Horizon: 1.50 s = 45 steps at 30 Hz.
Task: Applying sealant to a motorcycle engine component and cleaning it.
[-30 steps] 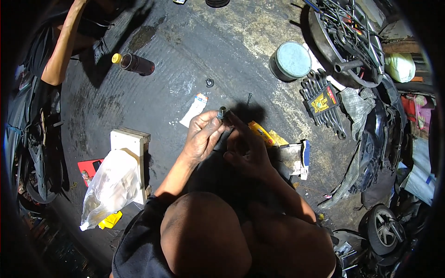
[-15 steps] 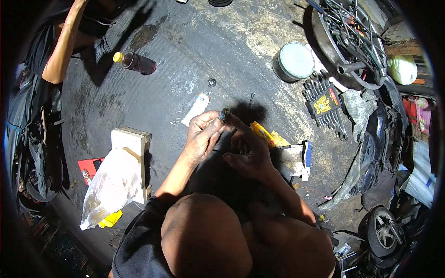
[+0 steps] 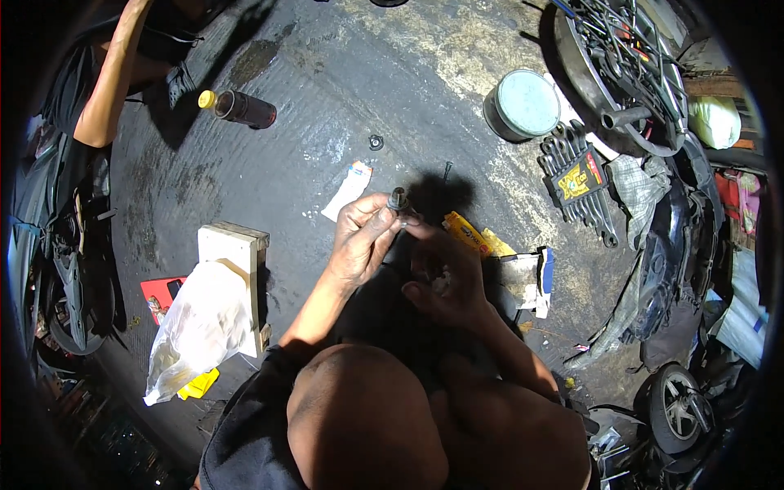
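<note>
Pinched between the thumb and fingers of my left hand (image 3: 359, 243) is a small dark cylindrical metal part (image 3: 397, 199), held up over the floor. My right hand (image 3: 449, 278) is just to its right, its index finger stretched out to the underside of the part. The other right fingers are curled in shadow around a small whitish bit (image 3: 442, 282) whose kind I cannot make out. Beyond my hands a white paper packet (image 3: 349, 190), a small black round part (image 3: 376, 143) and a dark bolt (image 3: 447, 170) lie on the floor.
Right of my hands lie a yellow packet (image 3: 467, 233) and an opened box (image 3: 523, 278). Farther off are a round tin (image 3: 523, 106), a wrench set (image 3: 578, 181) and a tool basin (image 3: 572, 73). At left are a bottle (image 3: 249, 111), a plastic bag (image 3: 200, 327) and another person's arm (image 3: 110, 90).
My right index finger has dropped from the top of the metal part to its lower side. My left hand keeps its pinch, the part now standing more upright.
</note>
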{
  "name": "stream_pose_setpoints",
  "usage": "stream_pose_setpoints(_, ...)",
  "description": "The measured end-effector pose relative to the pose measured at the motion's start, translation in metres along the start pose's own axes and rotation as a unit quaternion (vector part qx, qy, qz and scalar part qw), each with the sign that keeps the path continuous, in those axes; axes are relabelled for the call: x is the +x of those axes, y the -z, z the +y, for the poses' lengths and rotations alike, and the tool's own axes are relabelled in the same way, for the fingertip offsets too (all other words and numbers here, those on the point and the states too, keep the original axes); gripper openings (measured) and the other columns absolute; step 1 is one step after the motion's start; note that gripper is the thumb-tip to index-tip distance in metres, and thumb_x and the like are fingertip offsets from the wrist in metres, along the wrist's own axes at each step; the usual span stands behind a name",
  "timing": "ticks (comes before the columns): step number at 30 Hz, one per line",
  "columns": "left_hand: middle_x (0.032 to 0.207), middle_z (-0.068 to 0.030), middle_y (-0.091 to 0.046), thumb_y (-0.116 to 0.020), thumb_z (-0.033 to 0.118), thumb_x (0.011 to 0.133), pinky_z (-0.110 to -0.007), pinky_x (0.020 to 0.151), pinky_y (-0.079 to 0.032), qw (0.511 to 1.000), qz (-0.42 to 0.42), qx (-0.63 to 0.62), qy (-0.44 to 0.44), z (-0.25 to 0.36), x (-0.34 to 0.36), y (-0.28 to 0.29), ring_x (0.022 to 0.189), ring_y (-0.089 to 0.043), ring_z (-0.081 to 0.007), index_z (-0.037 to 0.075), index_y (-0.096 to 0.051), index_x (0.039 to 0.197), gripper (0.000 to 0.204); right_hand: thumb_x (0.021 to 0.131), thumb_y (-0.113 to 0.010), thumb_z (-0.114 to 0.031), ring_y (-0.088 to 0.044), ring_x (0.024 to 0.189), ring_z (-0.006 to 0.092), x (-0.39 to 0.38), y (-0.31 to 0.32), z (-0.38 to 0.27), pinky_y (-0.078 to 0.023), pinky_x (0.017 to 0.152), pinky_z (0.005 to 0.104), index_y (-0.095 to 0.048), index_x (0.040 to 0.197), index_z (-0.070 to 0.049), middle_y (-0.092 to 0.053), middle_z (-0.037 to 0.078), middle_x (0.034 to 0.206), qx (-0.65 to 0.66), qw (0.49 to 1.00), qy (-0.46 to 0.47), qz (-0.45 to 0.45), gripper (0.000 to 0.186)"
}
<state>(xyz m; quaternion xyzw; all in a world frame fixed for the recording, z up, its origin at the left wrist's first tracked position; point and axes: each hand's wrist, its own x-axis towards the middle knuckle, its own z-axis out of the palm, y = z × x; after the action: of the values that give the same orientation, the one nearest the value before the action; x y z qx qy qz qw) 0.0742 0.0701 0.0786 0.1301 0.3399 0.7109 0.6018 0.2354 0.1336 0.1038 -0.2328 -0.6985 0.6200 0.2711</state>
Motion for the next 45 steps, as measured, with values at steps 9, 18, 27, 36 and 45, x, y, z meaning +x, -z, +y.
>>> stream_pose_setpoints(9, 0.092, -0.0146, -0.066, -0.059, 0.016, 0.096, -0.036, 0.090, -0.050, 1.000, -0.008, -0.001, -0.010, 0.001, -0.001, 0.005, 0.092, -0.065, -0.0222, -0.005, -0.063, 0.104, 0.022, 0.078, -0.075, -0.031, -0.043, 0.054, 0.0034, 0.004, 0.004, 0.000, -0.035, 0.050, 0.0211, -0.048, 0.139, -0.005, -0.053, -0.003, 0.070, 0.068, 0.995, -0.045, 0.051, 0.072)
stream_pose_setpoints(18, 0.093, -0.0159, -0.068, -0.063, 0.014, 0.093, -0.033, 0.084, -0.052, 1.000, 0.003, 0.004, 0.023, 0.008, -0.003, 0.003, 0.087, -0.065, -0.0198, -0.005, -0.063, 0.104, 0.022, 0.076, -0.077, -0.026, -0.046, 0.056, 0.0050, 0.007, 0.007, 0.000, -0.039, 0.050, 0.0214, -0.053, 0.135, -0.005, -0.060, 0.000, 0.079, 0.071, 0.996, -0.050, 0.032, 0.067)
stream_pose_setpoints(27, 0.091, -0.0133, -0.067, -0.067, 0.008, 0.089, -0.040, 0.093, -0.049, 0.990, -0.025, 0.114, -0.079, 0.013, 0.004, 0.002, 0.087, -0.064, -0.0196, -0.004, -0.063, 0.102, 0.019, 0.074, -0.078, -0.022, -0.046, 0.055, 0.0059, 0.007, 0.013, -0.005, -0.039, 0.050, 0.0222, -0.054, 0.134, -0.008, -0.060, 0.001, 0.079, 0.047, 0.997, -0.046, 0.045, 0.066)
stream_pose_setpoints(36, 0.096, -0.0122, -0.068, -0.074, 0.004, 0.083, -0.032, 0.083, -0.054, 0.992, -0.002, 0.101, -0.076, 0.008, -0.001, 0.006, 0.089, -0.066, -0.0187, -0.003, -0.062, 0.103, 0.025, 0.073, -0.078, -0.021, -0.045, 0.054, 0.0072, 0.003, 0.008, -0.005, -0.039, 0.050, 0.0239, -0.053, 0.137, -0.014, -0.056, 0.000, 0.073, 0.028, 0.998, -0.044, 0.032, 0.069)
stream_pose_setpoints(45, 0.097, -0.0094, -0.068, -0.071, -0.003, 0.082, -0.028, 0.080, -0.053, 0.993, 0.039, 0.096, -0.059, 0.007, -0.001, 0.005, 0.089, -0.066, -0.0154, -0.001, -0.062, 0.105, 0.024, 0.074, -0.077, -0.023, -0.045, 0.054, 0.0050, 0.002, 0.002, -0.002, -0.038, 0.052, 0.0219, -0.049, 0.138, -0.007, -0.055, 0.000, 0.071, -0.012, 0.999, -0.039, 0.017, 0.072)
